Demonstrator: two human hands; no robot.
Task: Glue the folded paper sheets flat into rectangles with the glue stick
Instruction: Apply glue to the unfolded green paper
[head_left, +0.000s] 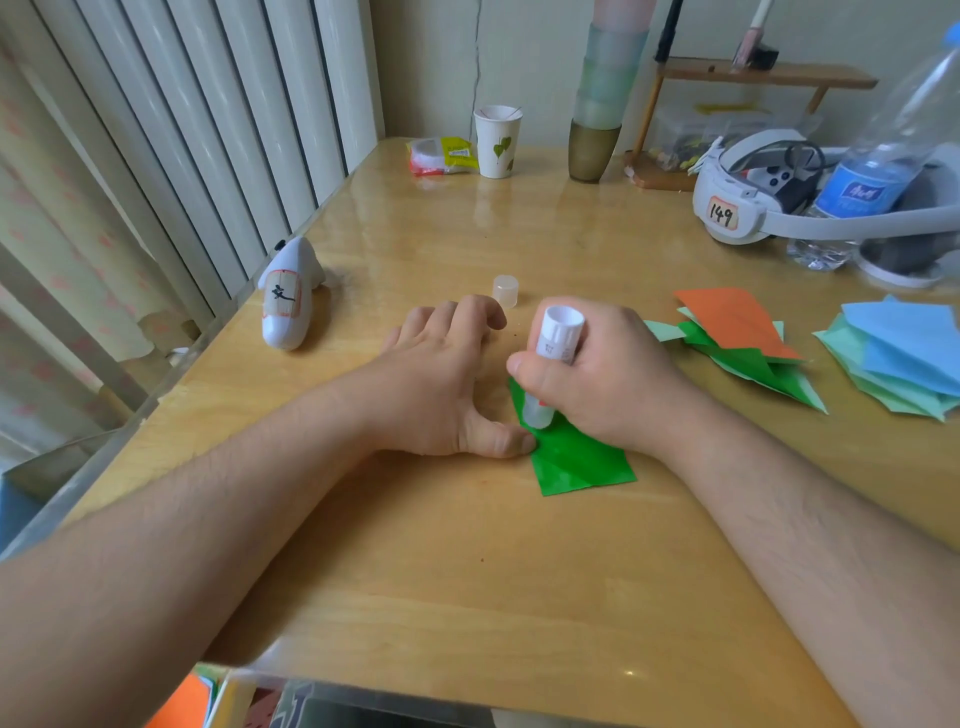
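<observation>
- Glue stick (551, 364) clutched upright in the right hand (610, 374), fingers and thumb curled tight around the barrel, lower end pressed onto a folded green paper sheet (576, 457) lying on the wooden bench (467, 571).
- Left hand (441, 379) resting palm down just beside the sheet — thumb pinning the green paper's left edge, fingers loosely bent on the bench, nothing held in that grip.
- Green sheet placed at the middle of the bench, partly hidden under the right hand, near corner jutting toward the camera.
- Translucent cap (505, 290) standing on the bench just beyond the left hand's fingertips, apart from the stick.
- Stack of folded sheets (737, 332) to the right of the right hand: orange on top, dark green and pale green beneath, fanned out.
- Second stack (904, 353) farther right, blue on top of pale green layers.
- White handheld controller (288, 299) lying near the bench's left edge, labelled with a handwritten mark.
- Paper cup (497, 140) with a leaf print at the far edge, a yellow and red packet (441, 155) just beside it on the left.
- Tall stack of tumblers (605, 98) rising to the right of the cup.
- White headset (743, 208) tagged "149" at far right — a clear water bottle (878, 171) with a blue label in front of it.
</observation>
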